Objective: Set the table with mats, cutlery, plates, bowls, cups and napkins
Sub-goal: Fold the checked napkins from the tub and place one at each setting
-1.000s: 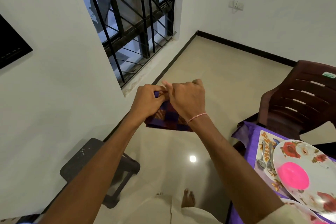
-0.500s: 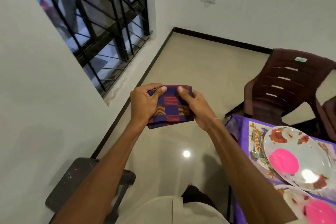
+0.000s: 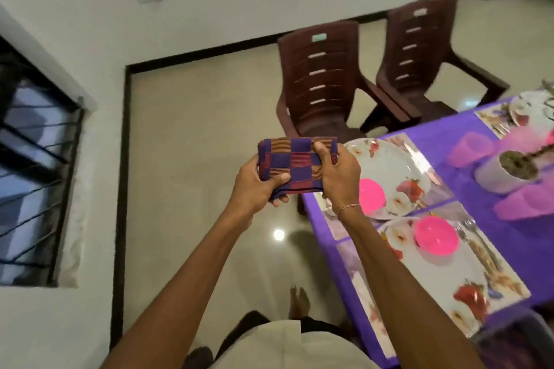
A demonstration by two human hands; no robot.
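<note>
Swinging away from the window, the person has carried the folded napkin [image 3: 295,163] round toward the table [image 3: 443,132], which now fills the right of the view. The cloth hangs in the air over the floor, just off the table's long edge near the corner by the brown chairs [image 3: 320,75], touching nothing on it. The left hand [image 3: 257,186] grips it with the thumb flat on top and the fingers curled beneath. The right hand [image 3: 338,177] pinches the opposite side, fingers folded over the edge.

Two places look laid already: floral mats [image 3: 437,189], plates [image 3: 398,165], pink bowls [image 3: 436,237], cutlery [image 3: 476,237] and blurred cups [image 3: 470,150]. I see no napkin among them, so this seems to be the napkin step. Next it wants lowering flat onto a mat beside a plate, with the layers kept together.

The napkin is soft woven cloth, checked purple, red and orange, a thick limp rectangle. The plates are glossy and round, and the bowls look like smooth plastic.
</note>
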